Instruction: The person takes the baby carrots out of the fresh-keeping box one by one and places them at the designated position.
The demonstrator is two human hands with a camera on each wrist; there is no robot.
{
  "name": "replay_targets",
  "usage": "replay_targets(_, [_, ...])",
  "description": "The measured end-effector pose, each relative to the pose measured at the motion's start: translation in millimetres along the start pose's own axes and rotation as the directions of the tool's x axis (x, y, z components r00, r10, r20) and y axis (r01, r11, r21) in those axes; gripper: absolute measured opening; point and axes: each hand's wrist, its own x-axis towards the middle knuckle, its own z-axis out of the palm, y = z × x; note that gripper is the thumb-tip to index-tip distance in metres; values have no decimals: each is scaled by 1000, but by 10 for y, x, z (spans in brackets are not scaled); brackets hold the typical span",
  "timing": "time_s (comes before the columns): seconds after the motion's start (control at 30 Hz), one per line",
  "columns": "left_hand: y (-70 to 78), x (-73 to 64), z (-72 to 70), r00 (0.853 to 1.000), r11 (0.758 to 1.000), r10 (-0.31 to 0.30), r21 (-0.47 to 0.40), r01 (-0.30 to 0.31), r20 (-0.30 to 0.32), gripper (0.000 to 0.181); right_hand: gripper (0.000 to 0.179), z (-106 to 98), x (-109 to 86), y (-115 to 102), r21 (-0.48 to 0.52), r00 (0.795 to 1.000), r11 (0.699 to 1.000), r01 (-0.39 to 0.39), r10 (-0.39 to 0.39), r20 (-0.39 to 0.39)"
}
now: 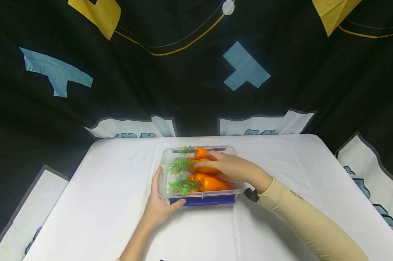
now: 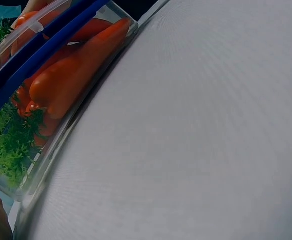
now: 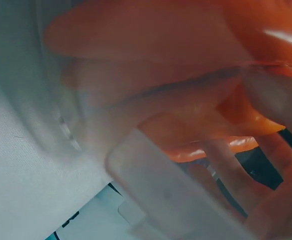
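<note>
Our left forearm (image 1: pixel 136 239) slanted up from below, the left hand (image 1: pixel 160 204) gripping, thumb (image 1: pixel 177 205) stretched rightward. Our sleeved right arm (image 1: pixel 309 219) reached in from the lower right, the right hand (image 1: pixel 229 166) palm-down, fingers bent.

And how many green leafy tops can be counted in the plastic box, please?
3 are visible in the plastic box: the far leafy top, the middle leafy top and the near leafy top, all at left ends of carrots in the head view. More may be hidden underneath.
</note>
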Motion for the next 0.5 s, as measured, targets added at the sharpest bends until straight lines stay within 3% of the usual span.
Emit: replay_targets(0.5, [-47, 28, 3, 1000, 999, 8, -49, -7, 17, 121, 68, 99, 10, 61, -3, 999, 999, -38, 38, -37])
